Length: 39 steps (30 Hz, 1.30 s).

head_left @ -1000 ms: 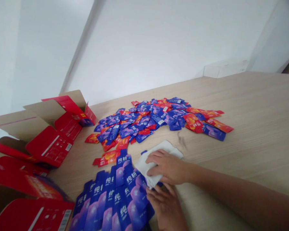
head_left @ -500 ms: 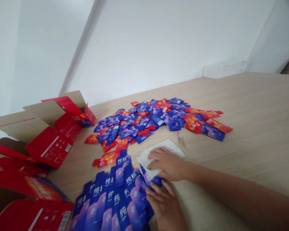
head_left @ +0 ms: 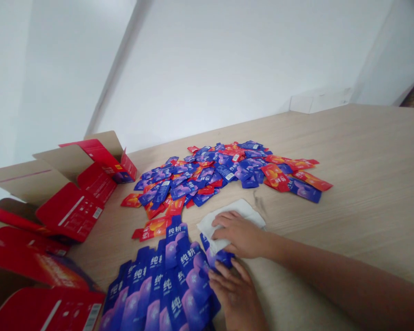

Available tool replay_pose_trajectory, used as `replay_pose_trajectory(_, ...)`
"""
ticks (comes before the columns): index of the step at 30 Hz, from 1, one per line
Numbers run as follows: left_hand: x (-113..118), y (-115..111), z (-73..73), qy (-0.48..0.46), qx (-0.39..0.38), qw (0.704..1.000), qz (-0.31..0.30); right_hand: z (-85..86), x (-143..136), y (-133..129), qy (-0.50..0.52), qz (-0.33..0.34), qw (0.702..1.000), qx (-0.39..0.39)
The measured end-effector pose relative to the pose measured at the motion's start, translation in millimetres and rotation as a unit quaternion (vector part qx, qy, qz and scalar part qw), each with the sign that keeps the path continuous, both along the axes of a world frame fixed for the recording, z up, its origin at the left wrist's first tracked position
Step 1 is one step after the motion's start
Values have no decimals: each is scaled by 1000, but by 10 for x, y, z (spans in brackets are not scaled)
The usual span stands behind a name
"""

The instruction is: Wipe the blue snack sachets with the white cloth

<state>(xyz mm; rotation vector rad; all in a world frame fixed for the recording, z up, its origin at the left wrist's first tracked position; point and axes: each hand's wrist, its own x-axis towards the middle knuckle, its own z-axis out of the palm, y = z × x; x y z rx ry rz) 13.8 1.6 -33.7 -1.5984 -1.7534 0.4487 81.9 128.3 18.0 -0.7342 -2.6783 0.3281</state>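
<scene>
My right hand (head_left: 239, 233) presses on a white cloth (head_left: 248, 212), its fingers curled over the cloth's left part. The cloth covers part of a blue-purple packet (head_left: 216, 258). Just below, my left hand (head_left: 237, 292) rests with its fingers apart, their tips touching that packet's lower part. To its left, rows of overlapping blue-purple packets (head_left: 165, 285) lie face up. Beyond the cloth spreads a loose pile of blue and red packets (head_left: 207, 172).
Open red cartons (head_left: 72, 211) with raised flaps line the left side of the wooden table (head_left: 348, 184). A white box (head_left: 319, 101) stands at the back against the pale wall (head_left: 244, 59).
My right hand and the cloth have shifted slightly, and more of the packet's face shows at the cloth's lower left edge. My left hand stays nearly in place.
</scene>
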Motion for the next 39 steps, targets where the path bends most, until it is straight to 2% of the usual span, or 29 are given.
replay_pose_trajectory(3,-11,-9,50,3,1,1000,-17,-6,10,3,2,-6,1000,1)
replay_pose_trajectory(10,-19,-17,53,-21,3,1000,-21,-35,-11,-49,20,83,996,0)
replay_pose_trajectory(16,-21,-19,82,-33,-7,999,-29,-26,-4,-26,18,27,999,-5)
replay_pose_trajectory(21,-18,-14,94,-6,-2,1000,-16,-19,12,5,11,-18,1000,-4)
replay_pose_trajectory(25,-18,-17,77,4,0,1000,-24,-15,12,-20,14,45,999,7)
replay_pose_trajectory(28,-4,-17,33,-1,-1,1000,-3,-26,2,-41,19,82,996,8)
replay_pose_trajectory(36,24,-16,-69,-18,-18,999,25,-71,0,28,10,-29,1000,-3)
replay_pose_trajectory(39,23,-9,-58,-23,-22,999,20,-53,7,5,14,-12,1000,10)
